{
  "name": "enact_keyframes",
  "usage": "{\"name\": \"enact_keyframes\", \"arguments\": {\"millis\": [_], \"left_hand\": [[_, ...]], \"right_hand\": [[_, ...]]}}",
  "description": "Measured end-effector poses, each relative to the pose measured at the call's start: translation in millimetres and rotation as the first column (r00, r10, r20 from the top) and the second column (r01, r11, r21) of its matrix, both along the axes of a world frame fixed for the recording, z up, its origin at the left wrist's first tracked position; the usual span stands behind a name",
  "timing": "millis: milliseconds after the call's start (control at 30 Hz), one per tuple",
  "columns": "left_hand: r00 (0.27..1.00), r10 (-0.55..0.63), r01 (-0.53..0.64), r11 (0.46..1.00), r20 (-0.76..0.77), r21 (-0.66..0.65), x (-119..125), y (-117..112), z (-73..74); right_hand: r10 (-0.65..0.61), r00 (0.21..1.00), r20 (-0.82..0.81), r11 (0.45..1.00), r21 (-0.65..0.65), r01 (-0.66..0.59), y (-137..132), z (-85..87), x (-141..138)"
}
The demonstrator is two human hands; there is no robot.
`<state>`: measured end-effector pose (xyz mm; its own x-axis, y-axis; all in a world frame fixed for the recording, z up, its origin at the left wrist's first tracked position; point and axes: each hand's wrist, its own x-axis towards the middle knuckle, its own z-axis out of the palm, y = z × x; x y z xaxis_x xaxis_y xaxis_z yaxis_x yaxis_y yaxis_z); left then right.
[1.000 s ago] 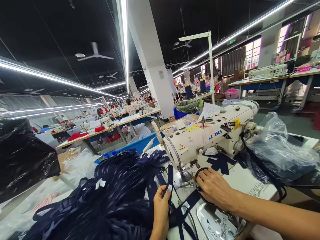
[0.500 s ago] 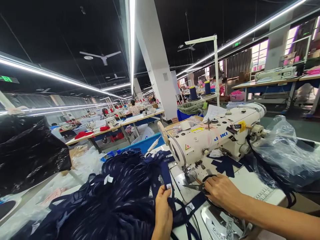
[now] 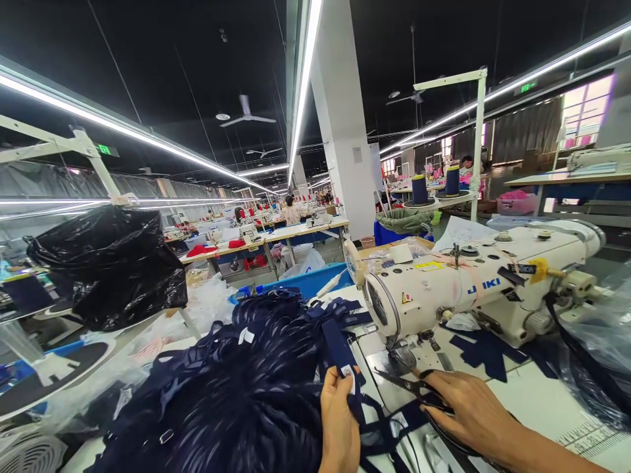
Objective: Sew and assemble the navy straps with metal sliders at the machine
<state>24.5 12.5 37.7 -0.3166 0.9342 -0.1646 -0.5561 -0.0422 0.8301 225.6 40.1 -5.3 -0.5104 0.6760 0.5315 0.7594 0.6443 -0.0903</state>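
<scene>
A: Left hand (image 3: 340, 420)?

B: Thumb and fingertips pressed together, no gap between them. They pinch a navy strap (image 3: 336, 345) at its white label (image 3: 348, 373). Strap runs up and away from the grip, alongside the heap of navy straps (image 3: 246, 394).

A: Right hand (image 3: 468, 407)?

B: Fingers curled around the handles of dark scissors (image 3: 401, 383). Blades point leftward, tips near the left hand but apart from it. How wide the blades stand, cannot tell.

A: Where does the held strap lie relative to the machine?

B: Left of the needle area of a white sewing machine (image 3: 428, 295), marked in blue lettering. Scissors sit just in front of that area.

A: Other pieces close by?

B: Flat navy pieces (image 3: 480, 351) on the table beyond the right hand, under the machine's arm. Clear plastic (image 3: 606, 348) at far right. Black plastic bag (image 3: 118, 263) at left, past the heap. Two dark thread cones (image 3: 419, 190) on a stand behind the machine.
</scene>
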Motion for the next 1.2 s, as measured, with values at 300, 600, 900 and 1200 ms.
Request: {"name": "enact_keyframes", "arguments": {"millis": [300, 600, 900, 1200], "left_hand": [[0.999, 0.008, -0.008, 1.0, -0.032, -0.003, -0.1, -1.2, -1.1], [0.999, 0.029, -0.029, 1.0, -0.041, -0.003, 0.0, -0.5, -0.1], [0.998, -0.008, 0.008, 1.0, -0.066, 0.002, 2.8, -0.6, -0.1], [0.722, -0.267, 0.29, 0.954, -0.638, -0.071, 5.9, 0.3, -3.7]], "right_hand": [[0.023, 0.999, -0.031, 1.0, -0.021, -0.023, -0.3, 3.0, -5.5], [0.022, 1.0, 0.01, 0.998, -0.055, -0.022, 1.0, -2.1, -5.1], [0.054, 0.996, -0.068, 0.998, -0.028, -0.056, 0.9, -1.2, -1.4], [0.001, 0.997, -0.081, 1.0, -0.01, -0.002, -2.3, 16.0, 2.7]]}}
